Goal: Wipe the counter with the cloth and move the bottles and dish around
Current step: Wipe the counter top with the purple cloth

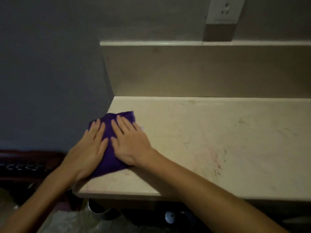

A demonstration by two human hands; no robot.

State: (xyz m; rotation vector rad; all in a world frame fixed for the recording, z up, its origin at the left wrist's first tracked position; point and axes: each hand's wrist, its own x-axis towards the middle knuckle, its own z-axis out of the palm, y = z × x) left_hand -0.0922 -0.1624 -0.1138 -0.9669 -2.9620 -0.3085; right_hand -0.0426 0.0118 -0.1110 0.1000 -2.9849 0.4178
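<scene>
Cloth (109, 145), purple and bunched, lies at the left end of the pale stone desk (210, 140), just beside the grey wall. Both palms press it flat: the left hand (89, 148) covers its left side with fingers straight and slightly spread, the right hand (129, 142) does the same on its right. I'd say two hands give the weight needed to scrub the corner. Faint reddish and dark marks show further right on the desk. No bottles or dish in sight, and no readable writing; the wall socket (224, 9) is unmarked
</scene>
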